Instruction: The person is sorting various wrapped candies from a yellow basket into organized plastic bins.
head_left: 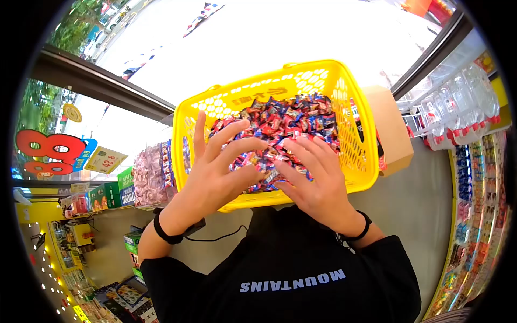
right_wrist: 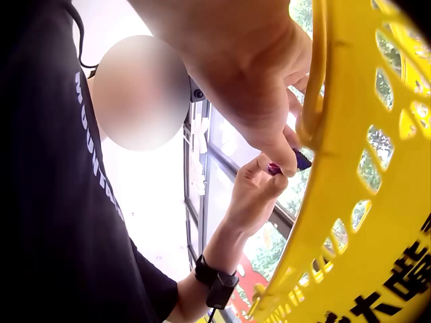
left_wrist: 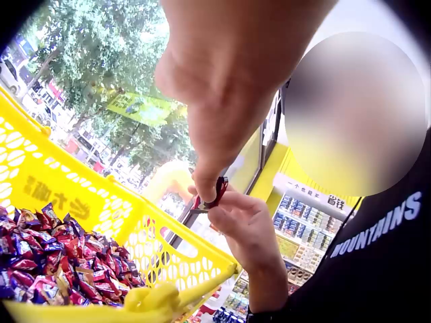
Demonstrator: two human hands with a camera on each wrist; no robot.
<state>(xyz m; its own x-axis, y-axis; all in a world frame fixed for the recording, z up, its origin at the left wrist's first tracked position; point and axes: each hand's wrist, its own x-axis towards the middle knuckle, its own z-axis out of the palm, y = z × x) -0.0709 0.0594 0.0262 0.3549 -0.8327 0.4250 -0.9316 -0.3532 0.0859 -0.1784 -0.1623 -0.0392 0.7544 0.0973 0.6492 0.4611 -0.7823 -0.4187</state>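
A yellow plastic basket [head_left: 363, 167] with pierced walls holds a heap of small wrapped candies [head_left: 291, 121] in red, blue and purple foil. Over the near side of the heap, my left hand [head_left: 218, 169] and right hand [head_left: 315, 180] face each other. Between them a single wrapped candy [left_wrist: 221, 190] is pinched at the fingertips of both. Its dark, pointed wrapper end sticks out past the right thumb in the right wrist view. The left hand's raised index finger stands away from the candy. Much of the candy is hidden by the fingers.
A cardboard box [head_left: 390, 132] stands at the basket's right, with clear bottles [head_left: 455, 107] beyond. Pink bagged goods [head_left: 151, 175] adjoin its left side. Stocked shelves [head_left: 476, 215] line the right. Large windows rise behind, and a black cable [head_left: 218, 238] hangs below the basket.
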